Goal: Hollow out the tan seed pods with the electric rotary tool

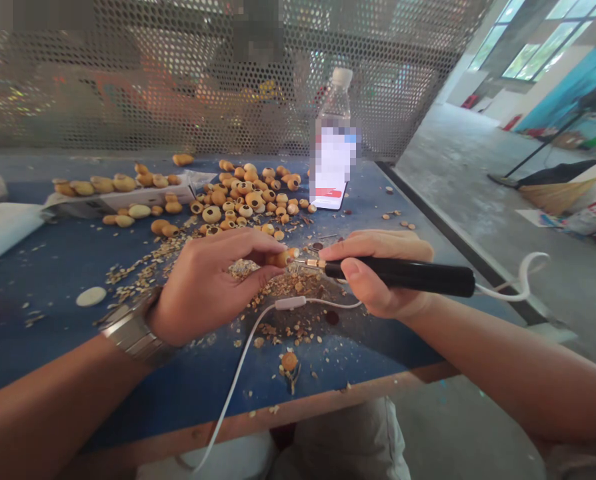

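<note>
My left hand [228, 273], with a metal watch at its wrist, pinches a small tan gourd [281, 258] between thumb and fingers. In my right hand [378, 273] is a black pen-shaped rotary tool [408, 275], its brass collet and thin bit aimed left. The bit's tip meets or nearly meets the gourd's right end; I cannot tell whether it is inside. A white cable [518, 287] leaves the tool's back end. Below the hands, an inline switch [291, 303] sits on a white cord. Seeds and shavings [298, 283] are scattered under the gourd.
Small gourds, many with holes cut in them [248, 197], are heaped behind my hands. More gourds lie on a long box [123, 200] at left. A lit phone [333, 167] leans against a plastic bottle [339, 100]. A perforated metal screen [203, 80] stands behind the blue table [178, 393].
</note>
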Demonstrator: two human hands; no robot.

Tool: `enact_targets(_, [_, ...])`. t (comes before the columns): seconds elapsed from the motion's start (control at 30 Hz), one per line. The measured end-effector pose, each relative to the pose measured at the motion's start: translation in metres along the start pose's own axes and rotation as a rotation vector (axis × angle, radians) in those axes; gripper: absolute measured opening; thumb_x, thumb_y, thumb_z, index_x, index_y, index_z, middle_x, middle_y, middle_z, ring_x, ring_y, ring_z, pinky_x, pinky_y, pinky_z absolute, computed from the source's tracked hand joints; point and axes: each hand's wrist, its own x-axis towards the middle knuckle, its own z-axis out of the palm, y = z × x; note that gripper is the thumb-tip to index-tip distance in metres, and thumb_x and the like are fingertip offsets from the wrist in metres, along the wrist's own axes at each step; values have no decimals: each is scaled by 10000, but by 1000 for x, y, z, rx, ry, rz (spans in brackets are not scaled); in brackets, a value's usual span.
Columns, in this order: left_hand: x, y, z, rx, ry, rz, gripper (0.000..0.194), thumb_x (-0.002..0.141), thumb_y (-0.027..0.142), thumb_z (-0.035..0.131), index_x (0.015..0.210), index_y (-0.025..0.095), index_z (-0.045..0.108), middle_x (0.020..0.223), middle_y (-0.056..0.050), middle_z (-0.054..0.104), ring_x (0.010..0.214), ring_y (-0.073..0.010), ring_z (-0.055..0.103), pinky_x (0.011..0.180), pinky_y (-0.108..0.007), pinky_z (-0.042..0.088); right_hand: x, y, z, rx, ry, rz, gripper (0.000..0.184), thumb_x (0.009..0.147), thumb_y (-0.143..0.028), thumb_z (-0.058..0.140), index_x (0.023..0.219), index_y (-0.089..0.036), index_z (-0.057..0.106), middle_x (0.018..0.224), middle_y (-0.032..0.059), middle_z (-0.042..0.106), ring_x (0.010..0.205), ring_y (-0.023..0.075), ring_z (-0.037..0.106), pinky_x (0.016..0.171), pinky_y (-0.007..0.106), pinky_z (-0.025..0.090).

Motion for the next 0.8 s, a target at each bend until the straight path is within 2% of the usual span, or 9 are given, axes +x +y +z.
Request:
enact_targets(0.6, [0, 1, 0, -14, 10, -8, 188, 905, 130, 700, 1046, 251, 734, 948, 30, 787, 854, -137, 737, 836, -266, 558, 0, 0, 0, 12, -5, -13, 164, 840, -174, 672, 905, -184, 823, 822, 22, 830, 668, 111, 762, 655, 172, 624])
enact_targets(0.8, [0, 1, 0, -11, 8, 3, 181, 911, 117, 705, 1044, 236, 731, 949, 40, 775, 865, -111, 727, 841, -229, 541, 1, -1, 0, 20, -6, -7, 158, 844, -164, 671, 895, -149, 820, 825, 39, 829, 685, 97, 764, 679, 141, 611])
